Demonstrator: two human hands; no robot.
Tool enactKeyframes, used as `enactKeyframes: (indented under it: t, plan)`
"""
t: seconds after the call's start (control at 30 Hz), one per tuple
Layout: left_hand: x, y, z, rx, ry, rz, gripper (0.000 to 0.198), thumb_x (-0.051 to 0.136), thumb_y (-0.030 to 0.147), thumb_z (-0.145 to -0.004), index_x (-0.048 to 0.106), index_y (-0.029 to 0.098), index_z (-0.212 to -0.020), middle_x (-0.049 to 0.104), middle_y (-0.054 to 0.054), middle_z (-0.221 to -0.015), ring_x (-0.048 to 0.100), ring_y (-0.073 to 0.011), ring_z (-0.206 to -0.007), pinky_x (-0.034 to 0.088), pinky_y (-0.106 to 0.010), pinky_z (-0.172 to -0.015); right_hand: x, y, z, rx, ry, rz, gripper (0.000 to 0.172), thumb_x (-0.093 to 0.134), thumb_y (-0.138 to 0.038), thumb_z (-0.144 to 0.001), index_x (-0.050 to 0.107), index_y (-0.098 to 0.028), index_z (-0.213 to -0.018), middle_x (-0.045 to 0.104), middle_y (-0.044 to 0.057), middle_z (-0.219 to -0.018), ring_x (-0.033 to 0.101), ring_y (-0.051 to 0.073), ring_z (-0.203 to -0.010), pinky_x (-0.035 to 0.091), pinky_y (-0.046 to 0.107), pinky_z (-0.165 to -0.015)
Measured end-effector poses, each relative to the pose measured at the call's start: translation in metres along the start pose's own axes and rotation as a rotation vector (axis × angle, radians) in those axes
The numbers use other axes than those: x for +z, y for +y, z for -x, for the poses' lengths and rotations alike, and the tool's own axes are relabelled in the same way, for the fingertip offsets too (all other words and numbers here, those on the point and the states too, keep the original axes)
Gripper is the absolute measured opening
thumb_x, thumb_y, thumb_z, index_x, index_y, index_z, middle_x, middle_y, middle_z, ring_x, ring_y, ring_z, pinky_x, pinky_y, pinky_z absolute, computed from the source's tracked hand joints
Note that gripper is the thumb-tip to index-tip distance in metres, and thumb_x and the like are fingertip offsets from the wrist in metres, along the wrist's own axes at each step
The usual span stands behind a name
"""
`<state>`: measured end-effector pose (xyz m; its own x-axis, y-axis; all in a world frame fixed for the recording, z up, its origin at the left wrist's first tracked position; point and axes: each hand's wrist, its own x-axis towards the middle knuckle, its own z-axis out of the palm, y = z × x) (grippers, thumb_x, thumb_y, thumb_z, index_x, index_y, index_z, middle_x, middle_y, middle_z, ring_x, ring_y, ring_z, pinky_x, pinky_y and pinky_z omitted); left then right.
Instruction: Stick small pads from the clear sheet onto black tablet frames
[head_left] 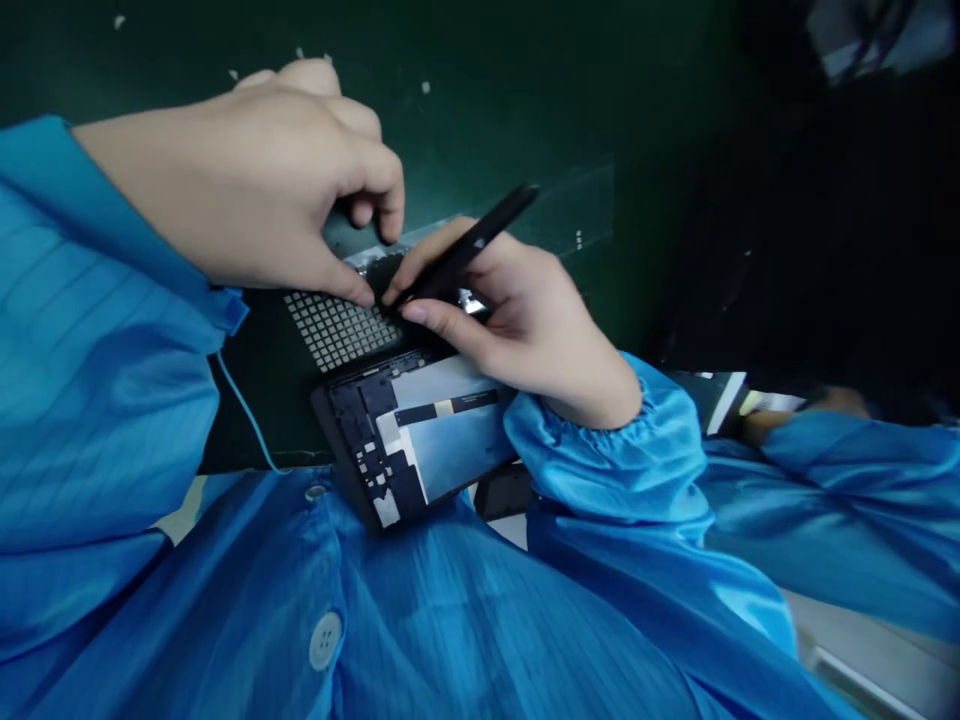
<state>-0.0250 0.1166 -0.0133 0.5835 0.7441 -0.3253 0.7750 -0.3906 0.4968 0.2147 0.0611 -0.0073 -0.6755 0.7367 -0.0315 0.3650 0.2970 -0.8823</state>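
Observation:
A sheet of small pale square pads in rows [341, 325] lies on the dark green table. My left hand [277, 185] rests over its upper edge, the thumb tip at the pads and the curled index finger apart from it, near a strip of clear film. My right hand [517, 320] is closed in a pen-like grip around slim black tweezers [487, 225], whose tips point down by the sheet's right corner and are hidden. Below my right hand, an opened electronic device [375, 430] shows its dark inner parts, a silvery battery area [457, 440] and a flat ribbon cable [442, 408].
Several tiny pale bits, one at the top middle [426, 88], are scattered on the green table [510, 90]. Clear film [585, 205] lies to the right. Another person's blue sleeve [862, 490] shows at the right edge. A dark object [504, 492] sits below the device.

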Motion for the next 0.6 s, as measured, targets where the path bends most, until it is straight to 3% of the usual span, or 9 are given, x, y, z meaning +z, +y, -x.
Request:
enactKeyframes:
  t: [0.07, 0.17, 0.4, 0.5, 0.6]
  plan:
    - [-0.001, 0.003, 0.000, -0.012, -0.024, -0.021, 0.058, 0.091, 0.058, -0.074, 0.080, 0.015, -0.111, 0.065, -0.004, -0.106, 0.051, -0.0375, -0.148, 0.037, -0.061, -0.133, 0.003, 0.008, -0.006, 0.013, -0.044, -0.026, 0.010, 0.071, -0.027, -0.107, 0.071, -0.024, -0.117, 0.080, 0.003, -0.113, 0.080, 0.020, -0.105, 0.068, 0.034, -0.097]
    - [0.001, 0.004, 0.001, -0.011, -0.026, -0.052, 0.056, 0.100, 0.039, -0.065, 0.080, 0.019, -0.113, 0.066, -0.002, -0.108, 0.051, -0.0374, -0.150, 0.038, -0.059, -0.133, 0.004, 0.010, -0.003, 0.060, -0.039, -0.081, 0.011, 0.072, -0.028, -0.107, 0.071, -0.023, -0.117, 0.080, 0.004, -0.114, 0.080, 0.021, -0.105, 0.069, 0.037, -0.097]
    - [0.003, -0.001, 0.002, 0.005, -0.015, -0.122, 0.057, 0.101, 0.044, -0.064, 0.081, 0.022, -0.113, 0.067, 0.000, -0.110, 0.053, -0.0374, -0.148, 0.043, -0.059, -0.131, -0.001, 0.008, -0.005, 0.050, -0.070, -0.062, 0.010, 0.076, -0.024, -0.103, 0.076, -0.027, -0.113, 0.079, 0.002, -0.112, 0.079, 0.019, -0.106, 0.067, 0.035, -0.099]
    - [0.002, -0.002, 0.000, -0.018, -0.013, -0.102, 0.052, 0.098, 0.041, -0.068, 0.082, 0.020, -0.112, 0.064, 0.000, -0.108, 0.051, -0.0381, -0.151, 0.040, -0.062, -0.132, -0.003, 0.009, -0.009, 0.121, -0.050, -0.156, 0.015, 0.088, -0.033, -0.096, 0.079, -0.026, -0.104, 0.081, 0.001, -0.105, 0.080, 0.020, -0.099, 0.068, 0.035, -0.096]
    - [0.001, -0.002, -0.001, -0.029, 0.009, -0.014, 0.044, 0.095, 0.034, -0.068, 0.082, 0.018, -0.107, 0.061, 0.001, -0.103, 0.050, -0.0415, -0.153, 0.037, -0.070, -0.131, -0.007, 0.006, 0.000, 0.170, 0.120, -0.356, 0.030, 0.092, -0.046, -0.092, 0.075, -0.023, -0.100, 0.080, 0.000, -0.094, 0.079, 0.019, -0.085, 0.070, 0.036, -0.083]
